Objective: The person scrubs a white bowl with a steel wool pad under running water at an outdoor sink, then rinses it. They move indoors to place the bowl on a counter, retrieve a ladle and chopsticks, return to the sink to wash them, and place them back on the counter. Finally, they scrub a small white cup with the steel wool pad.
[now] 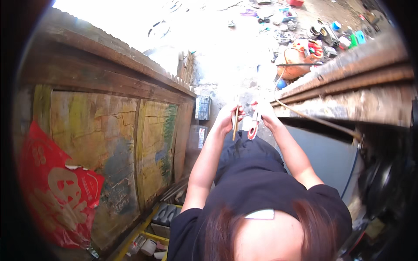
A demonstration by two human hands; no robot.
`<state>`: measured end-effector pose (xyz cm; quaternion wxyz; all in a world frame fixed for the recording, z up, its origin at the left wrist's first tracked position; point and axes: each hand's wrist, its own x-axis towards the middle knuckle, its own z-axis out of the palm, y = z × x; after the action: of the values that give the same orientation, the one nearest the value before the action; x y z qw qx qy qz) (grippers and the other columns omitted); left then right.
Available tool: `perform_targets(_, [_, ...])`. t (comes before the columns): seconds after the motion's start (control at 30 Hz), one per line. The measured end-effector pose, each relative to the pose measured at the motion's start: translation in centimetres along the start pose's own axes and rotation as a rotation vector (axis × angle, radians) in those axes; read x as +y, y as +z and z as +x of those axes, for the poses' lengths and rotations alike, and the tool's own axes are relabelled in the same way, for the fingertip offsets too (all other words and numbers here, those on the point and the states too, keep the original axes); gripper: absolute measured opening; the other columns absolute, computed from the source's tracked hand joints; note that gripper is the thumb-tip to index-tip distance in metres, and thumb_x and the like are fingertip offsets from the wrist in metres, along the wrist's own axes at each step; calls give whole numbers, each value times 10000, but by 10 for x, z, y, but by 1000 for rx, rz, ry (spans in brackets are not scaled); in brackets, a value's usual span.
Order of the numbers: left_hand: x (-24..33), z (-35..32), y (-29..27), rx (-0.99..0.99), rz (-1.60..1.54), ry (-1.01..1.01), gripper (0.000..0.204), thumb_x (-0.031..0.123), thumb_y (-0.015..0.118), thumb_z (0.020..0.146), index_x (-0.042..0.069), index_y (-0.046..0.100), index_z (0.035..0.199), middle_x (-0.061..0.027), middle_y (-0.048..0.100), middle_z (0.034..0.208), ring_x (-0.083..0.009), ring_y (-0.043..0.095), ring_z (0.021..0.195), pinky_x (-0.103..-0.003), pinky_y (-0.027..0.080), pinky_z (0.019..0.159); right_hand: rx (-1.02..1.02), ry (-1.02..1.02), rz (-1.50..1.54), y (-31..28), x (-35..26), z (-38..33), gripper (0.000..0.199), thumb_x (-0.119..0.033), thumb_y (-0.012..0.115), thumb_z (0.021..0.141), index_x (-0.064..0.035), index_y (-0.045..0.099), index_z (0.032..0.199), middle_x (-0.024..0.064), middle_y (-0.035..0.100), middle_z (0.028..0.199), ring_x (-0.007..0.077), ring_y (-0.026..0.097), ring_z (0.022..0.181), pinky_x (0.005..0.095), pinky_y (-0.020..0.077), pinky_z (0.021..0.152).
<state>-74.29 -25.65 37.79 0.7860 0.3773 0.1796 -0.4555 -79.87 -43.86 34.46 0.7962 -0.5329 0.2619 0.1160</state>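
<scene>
In front of my waist, my left hand [226,119] is closed around a thin brown stick-like piece [236,124], held nearly upright. Close beside it on the right, my right hand [264,115] grips a slim white and red tool [253,128] with a round ring at its lower end. Its exact kind does not show in the bright light. A small whitish round thing [247,123] appears between the two hands; whether either hand holds it, I cannot tell. Glare washes out several of the fingertips.
A paint-stained wooden panel [93,113] with a red sheet [61,187] stands on my left. A box-shaped battery [203,108] sits beyond its end. To the right are a wooden beam [348,100], a hose [318,117] and a grey panel [320,152]. An orange container [292,63] stands among clutter ahead.
</scene>
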Motion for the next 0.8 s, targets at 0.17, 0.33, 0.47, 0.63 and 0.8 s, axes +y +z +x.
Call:
perform_targets(0.17, [66,61,5,103,2,62,201,197,443,947,27,550,938,-46,555,788,-112,543,677,-237,483,575,-113,-68,-70,55,-71,99,135,-115,557,863,-7,592,937,2,527,763,82,505,707,214,430,633])
perform_targets(0.33, [143,129,-15,135,225,142,221,203,470,920,15,577,966,-26,576,761,-97,512,591,-234,451,515,-146,0,-50,80,-106,203,213,-202,579,893,-6,614,968,-22,488,684,69,479,590,207,418,519])
perform_targets(0.47, [202,164,-23,198,276,152,257,215,481,910,-1,606,969,-58,611,783,-115,568,628,-242,469,529,-34,34,-86,109,-136,273,168,-193,651,843,-32,649,889,-36,505,692,60,454,616,210,374,559])
perform_targets(0.63, [277,185,-38,217,298,133,267,227,490,914,0,628,948,-77,649,798,-130,621,691,-251,504,598,9,-177,-240,152,-174,366,133,-171,663,831,-39,661,815,-47,534,662,44,447,598,219,349,535])
perform_targets(0.8, [335,205,-66,342,60,174,274,212,412,939,-8,574,929,-114,642,781,-161,620,646,-272,505,570,-54,-148,-346,223,-166,444,174,-193,643,852,-28,662,801,-32,559,670,44,464,603,223,364,545])
